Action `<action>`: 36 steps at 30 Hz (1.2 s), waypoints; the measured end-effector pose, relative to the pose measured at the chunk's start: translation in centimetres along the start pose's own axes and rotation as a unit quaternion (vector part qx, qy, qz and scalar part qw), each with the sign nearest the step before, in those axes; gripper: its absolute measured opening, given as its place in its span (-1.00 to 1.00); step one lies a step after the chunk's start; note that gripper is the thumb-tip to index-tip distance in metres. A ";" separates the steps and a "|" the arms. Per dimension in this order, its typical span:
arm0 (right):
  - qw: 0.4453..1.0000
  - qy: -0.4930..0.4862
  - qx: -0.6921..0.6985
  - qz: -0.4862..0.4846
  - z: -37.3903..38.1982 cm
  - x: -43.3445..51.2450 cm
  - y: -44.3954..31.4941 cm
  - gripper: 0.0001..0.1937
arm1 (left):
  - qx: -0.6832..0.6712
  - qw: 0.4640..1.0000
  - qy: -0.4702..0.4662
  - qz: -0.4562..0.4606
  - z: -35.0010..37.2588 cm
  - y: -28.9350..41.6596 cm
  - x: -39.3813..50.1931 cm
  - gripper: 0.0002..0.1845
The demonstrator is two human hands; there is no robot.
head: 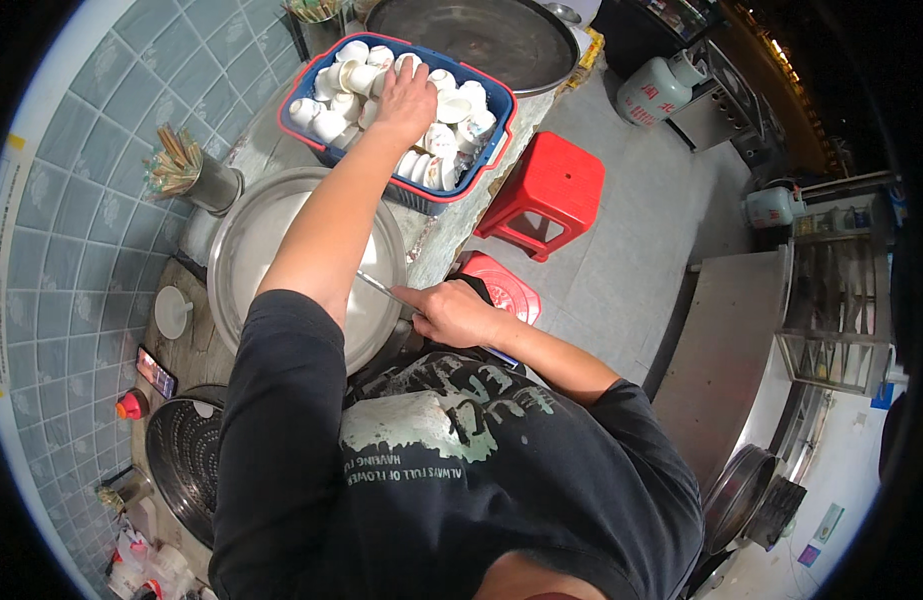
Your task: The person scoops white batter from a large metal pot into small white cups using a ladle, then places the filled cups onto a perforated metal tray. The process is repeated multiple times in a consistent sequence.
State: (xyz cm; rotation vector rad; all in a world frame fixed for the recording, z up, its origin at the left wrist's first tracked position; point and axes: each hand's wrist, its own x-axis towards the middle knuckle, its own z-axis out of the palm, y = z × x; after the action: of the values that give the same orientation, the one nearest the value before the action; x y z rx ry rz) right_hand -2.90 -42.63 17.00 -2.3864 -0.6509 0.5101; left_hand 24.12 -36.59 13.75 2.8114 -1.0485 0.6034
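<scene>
My left hand reaches into a blue plastic basket with a red rim. Its fingers rest among small white cups, several of them printed with coloured patterns; the fingertips' grip is hard to see. In my right hand is a thin metal tool, its tip over the rim of a large round metal basin. A blue end shows beneath the right wrist, in line with that tool. The basin looks pale inside, partly covered by my left forearm.
Along the tiled wall stand a metal holder of sticks, a white lid, a phone and a perforated metal pan. A black round pan lies behind the basket. Red plastic stools and a gas cylinder occupy the floor.
</scene>
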 end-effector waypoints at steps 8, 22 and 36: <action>1.000 0.014 0.015 0.009 0.0 1.2 0.9 -0.49 | -0.134 0.985 0.107 0.029 -3.8 -1.6 -2.0 -0.51; 0.981 -0.026 0.173 0.081 4.7 5.8 0.5 -0.57 | -0.646 0.590 0.233 -0.425 -19.6 -8.4 -30.5 -0.61; 0.641 -0.151 0.734 0.164 1.8 4.4 -1.3 -0.63 | -0.593 0.542 0.327 -0.498 -16.4 -5.0 -42.1 -0.55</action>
State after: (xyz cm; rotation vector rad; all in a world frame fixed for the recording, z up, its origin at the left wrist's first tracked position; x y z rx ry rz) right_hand -0.69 -38.46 15.69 -0.7887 0.1837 1.0548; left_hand -7.10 -3.54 12.79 1.2540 0.3630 0.3979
